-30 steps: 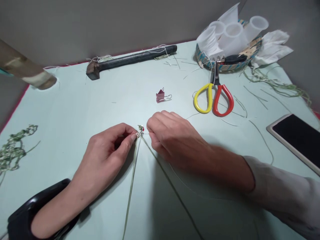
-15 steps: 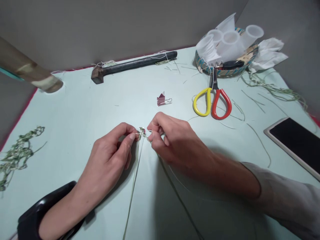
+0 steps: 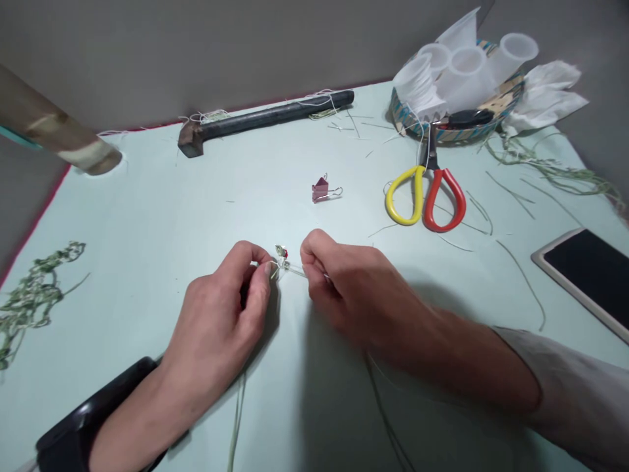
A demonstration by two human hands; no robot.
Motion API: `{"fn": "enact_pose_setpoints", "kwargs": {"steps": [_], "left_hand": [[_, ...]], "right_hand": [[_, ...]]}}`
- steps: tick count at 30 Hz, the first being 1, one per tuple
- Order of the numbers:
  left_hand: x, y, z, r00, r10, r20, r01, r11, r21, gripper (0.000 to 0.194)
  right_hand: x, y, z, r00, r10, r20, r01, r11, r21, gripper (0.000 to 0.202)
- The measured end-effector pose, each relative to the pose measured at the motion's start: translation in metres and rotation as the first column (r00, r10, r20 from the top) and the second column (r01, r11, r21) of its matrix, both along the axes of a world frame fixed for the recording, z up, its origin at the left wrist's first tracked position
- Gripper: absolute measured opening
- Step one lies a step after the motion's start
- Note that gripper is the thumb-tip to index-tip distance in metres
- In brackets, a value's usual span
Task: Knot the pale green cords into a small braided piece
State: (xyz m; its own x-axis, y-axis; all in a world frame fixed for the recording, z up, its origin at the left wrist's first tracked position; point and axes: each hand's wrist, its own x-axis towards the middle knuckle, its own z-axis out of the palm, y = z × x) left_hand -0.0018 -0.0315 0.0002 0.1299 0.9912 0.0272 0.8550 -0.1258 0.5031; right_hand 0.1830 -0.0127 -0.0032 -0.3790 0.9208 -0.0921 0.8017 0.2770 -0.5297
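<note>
Two bare hands pinch at a small knotted piece (image 3: 282, 255) over the pale table (image 3: 196, 216).
The left hand (image 3: 221, 314) comes in from the lower left, a dark band (image 3: 101, 401) at its wrist, knuckles up, thumb and forefinger closed together at the left edge of the knotted piece. The right hand (image 3: 361, 285) reaches in from the lower right, back upward, wrist fairly straight behind a light sleeve (image 3: 572, 387), its fingers curled and thumb pressed in on pale cords (image 3: 296, 270) drawn rightward from the knot; how its hidden fingers lie, I cannot tell. The binder clip (image 3: 320, 191) lies beyond the hands, left of the scissors (image 3: 431, 157).
</note>
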Motion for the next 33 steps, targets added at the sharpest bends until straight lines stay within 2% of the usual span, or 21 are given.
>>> {"fn": "enact_pose_setpoints", "kwargs": {"steps": [3,9,21,27,33], "left_hand": [[0.001,0.0,-0.001,0.999,-0.014,-0.044,0.016,1.0,0.027,0.013],[0.002,0.001,0.0,0.994,-0.026,-0.105,0.033,0.997,0.065,0.015],[0.001,-0.001,-0.001,0.981,-0.038,-0.191,0.06,0.992,0.113,0.018],[-0.002,0.001,-0.004,0.973,-0.058,-0.225,0.089,0.987,0.132,0.016],[-0.003,0.002,-0.001,0.963,-0.081,-0.258,0.123,0.981,0.149,0.016]], "right_hand": [[0.003,0.0,0.0,0.996,0.014,0.088,-0.018,0.999,0.045,0.014],[0.007,0.001,0.0,0.988,0.01,0.153,-0.029,0.992,0.122,0.011],[0.014,0.0,-0.004,0.989,0.002,0.151,-0.035,0.976,0.215,0.011],[0.013,0.001,-0.001,0.97,0.028,0.242,-0.073,0.98,0.183,0.014],[0.013,0.002,0.001,0.946,0.046,0.32,-0.104,0.981,0.166,0.029]]}}
